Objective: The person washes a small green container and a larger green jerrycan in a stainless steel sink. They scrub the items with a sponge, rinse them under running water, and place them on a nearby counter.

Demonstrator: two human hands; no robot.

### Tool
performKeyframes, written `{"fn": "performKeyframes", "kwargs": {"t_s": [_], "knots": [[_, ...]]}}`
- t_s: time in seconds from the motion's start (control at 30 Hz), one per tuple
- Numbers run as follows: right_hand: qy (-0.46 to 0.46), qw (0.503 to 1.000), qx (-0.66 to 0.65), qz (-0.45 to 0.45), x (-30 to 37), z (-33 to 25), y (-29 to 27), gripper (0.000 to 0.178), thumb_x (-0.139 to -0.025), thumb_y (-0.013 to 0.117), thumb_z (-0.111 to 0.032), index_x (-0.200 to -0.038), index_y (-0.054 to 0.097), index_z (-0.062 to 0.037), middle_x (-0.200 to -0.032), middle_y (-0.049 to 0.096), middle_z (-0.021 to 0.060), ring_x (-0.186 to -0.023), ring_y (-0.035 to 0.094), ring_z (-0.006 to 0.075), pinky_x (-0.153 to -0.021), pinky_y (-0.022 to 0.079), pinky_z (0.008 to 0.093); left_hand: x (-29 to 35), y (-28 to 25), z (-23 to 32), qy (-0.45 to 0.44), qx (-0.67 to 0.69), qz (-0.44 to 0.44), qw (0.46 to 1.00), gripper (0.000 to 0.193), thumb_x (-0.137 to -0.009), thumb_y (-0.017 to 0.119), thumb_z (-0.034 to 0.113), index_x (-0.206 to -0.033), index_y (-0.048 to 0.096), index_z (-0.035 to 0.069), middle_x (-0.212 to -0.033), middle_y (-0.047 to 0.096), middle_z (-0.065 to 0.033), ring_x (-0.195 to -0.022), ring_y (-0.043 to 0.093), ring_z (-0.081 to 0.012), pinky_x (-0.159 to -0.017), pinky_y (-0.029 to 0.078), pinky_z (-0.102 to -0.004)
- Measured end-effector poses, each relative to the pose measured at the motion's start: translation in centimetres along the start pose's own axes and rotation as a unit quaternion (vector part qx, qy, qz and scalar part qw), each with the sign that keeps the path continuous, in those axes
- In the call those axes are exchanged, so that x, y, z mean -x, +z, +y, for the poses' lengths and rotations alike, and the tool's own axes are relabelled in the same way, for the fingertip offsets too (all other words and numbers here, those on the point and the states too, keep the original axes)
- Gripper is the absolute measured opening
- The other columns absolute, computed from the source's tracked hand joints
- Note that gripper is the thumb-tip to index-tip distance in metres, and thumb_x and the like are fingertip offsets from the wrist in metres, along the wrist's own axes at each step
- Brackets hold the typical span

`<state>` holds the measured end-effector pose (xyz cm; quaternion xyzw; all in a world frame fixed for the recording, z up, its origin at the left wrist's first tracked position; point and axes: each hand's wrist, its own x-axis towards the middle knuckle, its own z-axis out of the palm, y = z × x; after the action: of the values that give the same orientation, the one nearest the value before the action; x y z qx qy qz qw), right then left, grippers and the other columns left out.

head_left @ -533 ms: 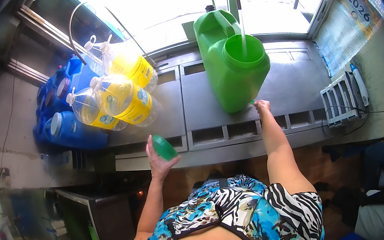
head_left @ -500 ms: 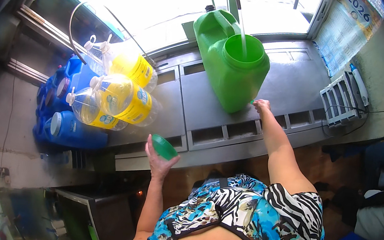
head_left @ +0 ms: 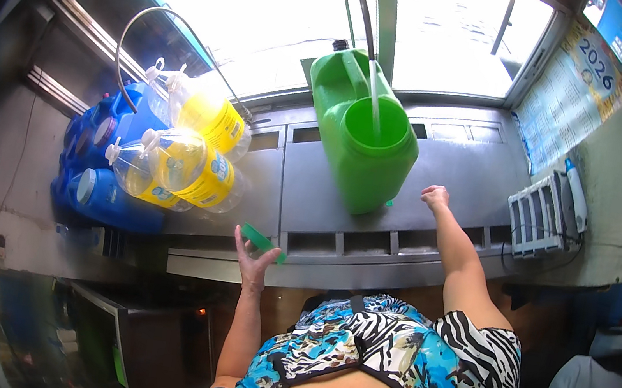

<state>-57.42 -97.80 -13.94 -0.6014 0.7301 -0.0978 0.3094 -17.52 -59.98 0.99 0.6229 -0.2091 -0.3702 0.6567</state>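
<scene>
A large green plastic container (head_left: 371, 174) with a moulded handle and a wide round mouth stands on the metal counter. Water runs into its mouth from a dark hose (head_left: 366, 17) above. Low on its right side sits a small green tap (head_left: 389, 203). My right hand (head_left: 434, 197) is closed just right of that tap, apart from the container, with nothing visible in the fingers. Between the thumb and fingers of my left hand (head_left: 249, 263) is a round green screw lid (head_left: 261, 242), tilted, held over the counter's front edge.
Several clear water bottles (head_left: 196, 171) with yellow labels stand left of the container, beside blue jugs (head_left: 117, 204). A curved metal tube (head_left: 121, 36) arches above them. At the right, a white slatted rack (head_left: 543, 213) leans by the wall calendar (head_left: 575, 95). Slots line the counter (head_left: 250, 178).
My right hand has come away from the small tap and moved to the right, closed. My left hand still grips the lid, now turned more edge-on. The view has shifted slightly.
</scene>
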Motion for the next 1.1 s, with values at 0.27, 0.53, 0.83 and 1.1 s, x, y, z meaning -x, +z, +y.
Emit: {"fn": "performKeyframes", "kwargs": {"t_s": [0.27, 0.53, 0.83, 1.1], "knots": [[0.003, 0.996, -0.092, 0.019, -4.2, -7.4, -2.2, 0.02, -0.062, 0.082, -0.028, -0.073, 0.076, -0.0125, -0.077, 0.073, 0.0042, -0.073, 0.068, 0.0161, -0.072, 0.055, 0.032, -1.3, 8.1, -0.6, 0.035, -0.014, 0.053, 0.998, 0.117, -0.06, 0.09, 0.005, -0.153, 0.018, 0.005, -0.138, 0.04, -0.0182, -0.117, 0.051, -0.0281, -0.094, 0.05, -0.0383], [-0.002, 0.916, -0.374, -0.144, -8.4, -14.7, -1.8, 0.074, -0.092, 0.03, -0.071, -0.112, 0.072, -0.0139, -0.127, 0.062, 0.0165, -0.124, 0.049, 0.0316, -0.108, 0.03, 0.0524, -1.5, 9.7, 1.5, 0.028, 0.025, 0.064, 0.997, 0.116, -0.064, 0.086, 0.001, -0.155, 0.014, 0.007, -0.132, 0.043, -0.0165, -0.11, 0.055, -0.0263, -0.086, 0.053, -0.0385], [-0.08, 0.852, -0.435, -0.279, -15.5, -22.2, 0.4, 0.091, -0.091, 0.017, -0.079, -0.145, 0.048, -0.0132, -0.161, 0.02, 0.0194, -0.15, 0.014, 0.0357, -0.116, 0.009, 0.0604, -1.7, 8.8, 2.3, -0.025, 0.021, 0.134, 0.99, 0.115, -0.069, 0.085, 0.016, -0.157, 0.01, 0.008, -0.13, 0.044, -0.0168, -0.106, 0.057, -0.0255, -0.078, 0.055, -0.0366], [-0.149, 0.801, -0.43, -0.388, -24.8, -26.6, 5.0, 0.085, -0.093, 0.027, -0.076, -0.149, 0.041, -0.0133, -0.161, 0.022, 0.0151, -0.149, 0.016, 0.0333, -0.116, 0.015, 0.0575, -3.4, 10.2, 2.0, 0.001, 0.032, 0.137, 0.99, 0.118, -0.067, 0.087, 0.007, -0.157, 0.011, 0.007, -0.126, 0.048, -0.0129, -0.105, 0.057, -0.0225, -0.084, 0.054, -0.0333]]}}
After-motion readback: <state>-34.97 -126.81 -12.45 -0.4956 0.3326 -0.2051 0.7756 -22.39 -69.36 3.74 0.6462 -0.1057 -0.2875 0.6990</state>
